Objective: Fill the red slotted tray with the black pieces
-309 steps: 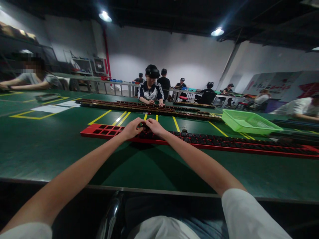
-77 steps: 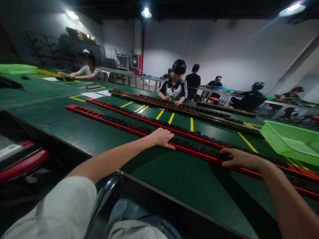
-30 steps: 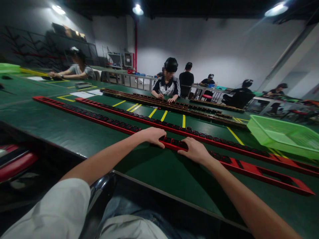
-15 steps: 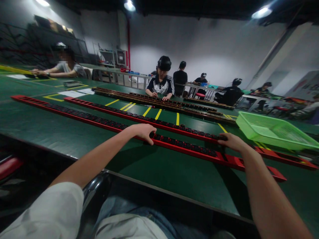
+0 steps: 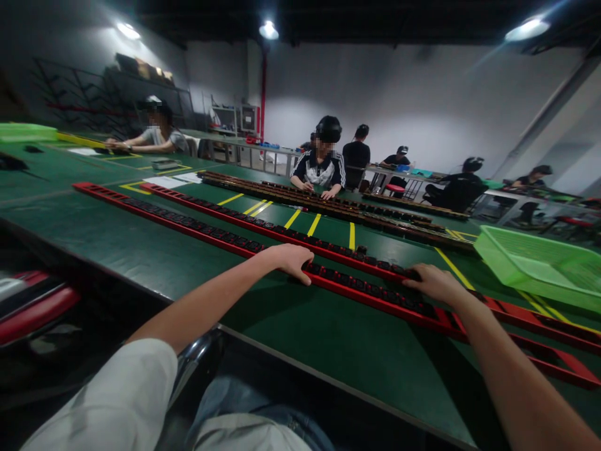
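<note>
From afar, my left hand grips the near red strip, running nine to four o'clock on the desk, apparently steadying it; my right hand, toward four, clasps the far red strip, likely laid alongside for reach.

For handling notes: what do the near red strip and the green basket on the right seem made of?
Near red strip: painted metal or coloured plastic, can't tell; even red, low sheen.
Green basket: likely moulded plastic, satin; thin, bright, gridded-looking walls.
</note>
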Demonstrator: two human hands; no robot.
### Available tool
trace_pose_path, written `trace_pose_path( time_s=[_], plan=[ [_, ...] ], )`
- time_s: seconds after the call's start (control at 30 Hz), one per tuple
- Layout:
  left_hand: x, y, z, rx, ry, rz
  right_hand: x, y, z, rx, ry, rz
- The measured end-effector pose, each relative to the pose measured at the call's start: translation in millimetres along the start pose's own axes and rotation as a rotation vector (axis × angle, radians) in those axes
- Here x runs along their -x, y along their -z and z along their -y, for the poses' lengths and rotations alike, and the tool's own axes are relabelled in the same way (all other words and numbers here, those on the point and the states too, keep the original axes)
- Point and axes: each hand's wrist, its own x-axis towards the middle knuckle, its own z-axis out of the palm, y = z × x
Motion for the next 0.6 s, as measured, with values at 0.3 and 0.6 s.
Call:
trace_pose_path(
  time_s=[0.3,0.6],
  plan=[
    [-7,-13.7,-28,-0.059,-0.143,-0.181,-3,11,51,-0.255,0.161,0.06],
    [-7,-19.8,-22,-0.111,-0.144,-0.211,24,8,-33,-0.217,0.015,0.219]
  ],
)
